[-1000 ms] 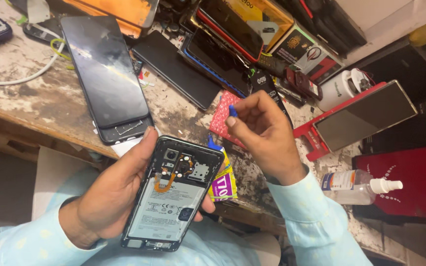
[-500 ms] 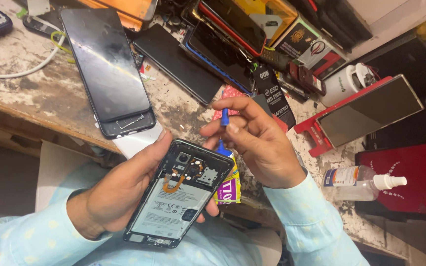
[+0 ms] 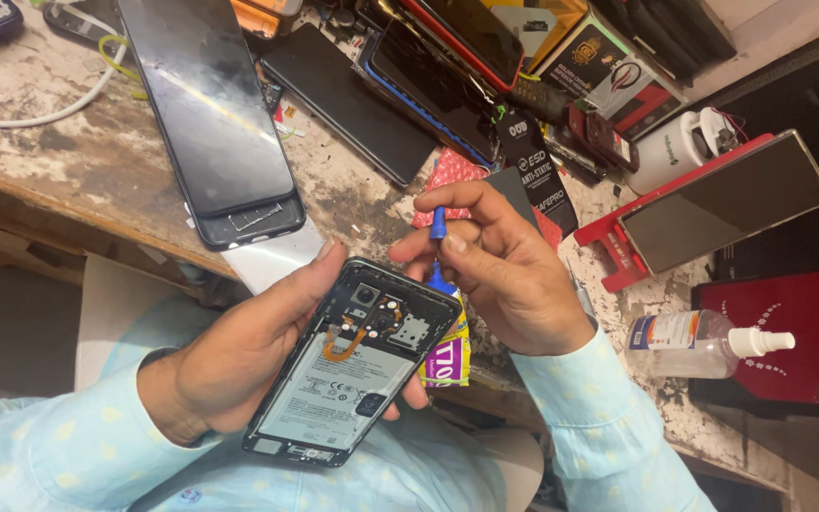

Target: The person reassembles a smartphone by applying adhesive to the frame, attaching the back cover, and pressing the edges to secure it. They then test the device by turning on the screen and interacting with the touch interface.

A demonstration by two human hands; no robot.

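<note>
We cradle the opened phone (image 3: 353,365) in our left hand (image 3: 239,356); our right hand (image 3: 504,265) pinches a blue screwdriver (image 3: 438,248) upright at its top edge.

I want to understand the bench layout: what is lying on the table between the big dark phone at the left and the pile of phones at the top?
In the head view, one black phone lies face down between the big dark phone and the pile of phones, on the worn table.
</note>
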